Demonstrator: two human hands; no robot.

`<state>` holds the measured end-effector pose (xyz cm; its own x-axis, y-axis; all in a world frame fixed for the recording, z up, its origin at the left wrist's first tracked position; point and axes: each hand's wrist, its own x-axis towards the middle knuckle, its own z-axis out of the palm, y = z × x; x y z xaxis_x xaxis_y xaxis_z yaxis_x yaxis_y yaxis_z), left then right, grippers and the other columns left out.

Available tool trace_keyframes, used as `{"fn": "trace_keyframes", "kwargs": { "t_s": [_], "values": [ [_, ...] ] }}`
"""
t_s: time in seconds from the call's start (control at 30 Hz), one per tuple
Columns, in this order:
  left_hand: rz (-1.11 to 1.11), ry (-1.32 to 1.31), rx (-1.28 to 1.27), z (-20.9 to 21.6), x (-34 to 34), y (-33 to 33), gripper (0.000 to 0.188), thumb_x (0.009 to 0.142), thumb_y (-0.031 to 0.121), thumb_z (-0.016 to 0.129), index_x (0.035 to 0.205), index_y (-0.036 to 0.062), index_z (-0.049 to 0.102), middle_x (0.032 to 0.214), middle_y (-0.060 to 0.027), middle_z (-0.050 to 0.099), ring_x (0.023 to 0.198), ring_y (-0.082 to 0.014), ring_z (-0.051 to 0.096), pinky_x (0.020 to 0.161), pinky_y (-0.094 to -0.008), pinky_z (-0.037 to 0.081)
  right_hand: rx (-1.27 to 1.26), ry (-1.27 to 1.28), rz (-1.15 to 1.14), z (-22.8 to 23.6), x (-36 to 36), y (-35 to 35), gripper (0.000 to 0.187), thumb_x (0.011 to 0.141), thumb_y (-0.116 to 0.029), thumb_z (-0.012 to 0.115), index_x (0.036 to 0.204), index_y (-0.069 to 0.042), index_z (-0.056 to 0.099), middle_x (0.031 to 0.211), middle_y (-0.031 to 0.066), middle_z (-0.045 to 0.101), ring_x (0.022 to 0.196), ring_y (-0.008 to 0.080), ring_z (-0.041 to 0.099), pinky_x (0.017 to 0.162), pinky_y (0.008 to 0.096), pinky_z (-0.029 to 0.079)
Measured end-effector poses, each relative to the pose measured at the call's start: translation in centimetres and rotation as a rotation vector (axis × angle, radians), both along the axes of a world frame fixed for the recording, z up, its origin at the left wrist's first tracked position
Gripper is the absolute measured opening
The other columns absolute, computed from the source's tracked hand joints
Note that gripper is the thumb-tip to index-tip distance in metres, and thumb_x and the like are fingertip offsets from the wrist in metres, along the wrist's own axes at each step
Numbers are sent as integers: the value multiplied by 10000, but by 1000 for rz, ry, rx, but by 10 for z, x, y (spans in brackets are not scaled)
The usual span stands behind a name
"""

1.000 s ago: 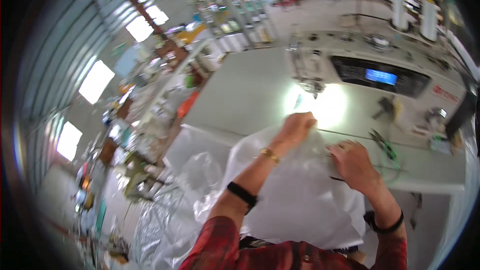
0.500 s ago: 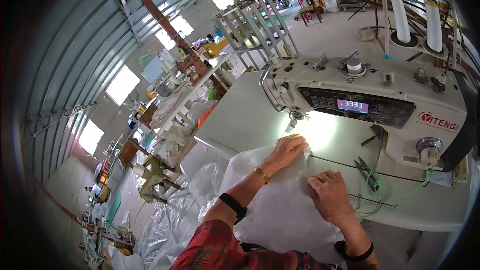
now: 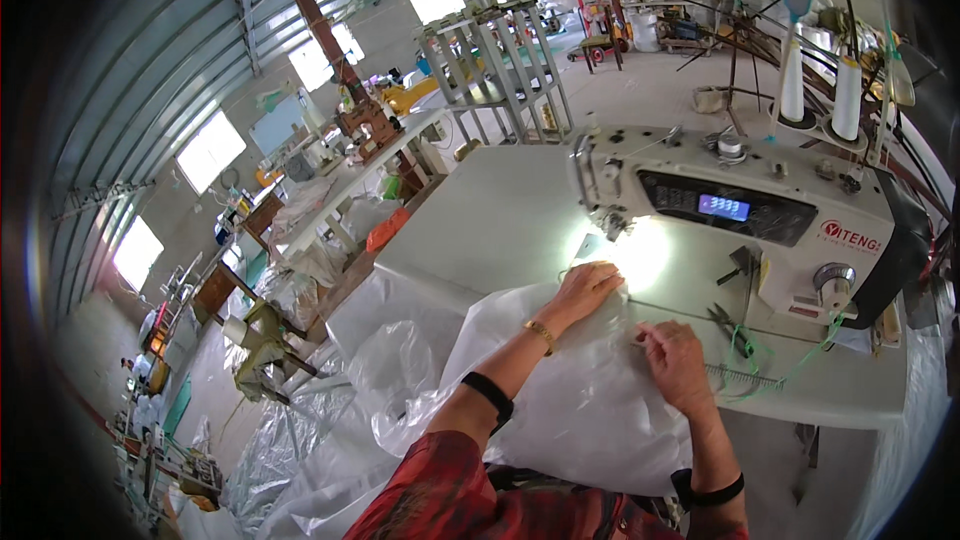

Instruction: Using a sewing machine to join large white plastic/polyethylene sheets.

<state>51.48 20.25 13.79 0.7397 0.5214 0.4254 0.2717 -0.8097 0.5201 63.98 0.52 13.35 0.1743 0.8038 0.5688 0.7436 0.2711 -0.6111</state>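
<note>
Head view. Item: white sheet (image 3: 590, 405), draped over the table's (image 3: 460, 220) near edge; long axis from my body, 6 o'clock, pointing toward the sewing machine (image 3: 730, 206) at 1. My left hand (image 3: 588, 290): palm down on its 12 o'clock end. My right hand (image 3: 676, 364): curled narrow at its 2 o'clock edge. Whether either grips, I cannot tell.

My white sheet (image 3: 585, 415) looks like thin, smooth plastic, softly glossy (the crumpled film (image 3: 400, 370) to its left shines harder). My sleeve (image 3: 440, 480) is matt cloth, my bracelet (image 3: 541, 334) shiny metal; the tabletop (image 3: 470, 215) looks smooth.
</note>
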Motion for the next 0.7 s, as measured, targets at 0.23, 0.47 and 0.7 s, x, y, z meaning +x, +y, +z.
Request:
{"fn": "trace_keyframes", "kwargs": {
  "t_s": [0.23,0.47,0.7],
  "values": [
    [50,-36,-33,-7,6,2,250,886,264,538,797,40,603,789,-171,631,813,-375,611,735,-467,466,53,19,-179,1,-10,9,146,863,-78,566,964,-37,664,866,112,657,819,288,610,782,378,443],
    [61,-82,-93,-11,4,2,230,860,250,548,780,54,638,814,-171,661,835,-371,629,755,-473,471,30,-129,-283,-16,-9,20,184,844,-89,562,995,-68,664,1010,84,664,959,265,593,865,376,424],
    [54,-94,-105,-15,1,8,251,854,275,552,788,42,622,808,-170,657,818,-381,621,741,-463,474,-94,-243,-272,-18,-6,28,201,844,-114,562,1016,-79,660,1067,53,659,1035,247,566,915,377,396]
  ]
}}
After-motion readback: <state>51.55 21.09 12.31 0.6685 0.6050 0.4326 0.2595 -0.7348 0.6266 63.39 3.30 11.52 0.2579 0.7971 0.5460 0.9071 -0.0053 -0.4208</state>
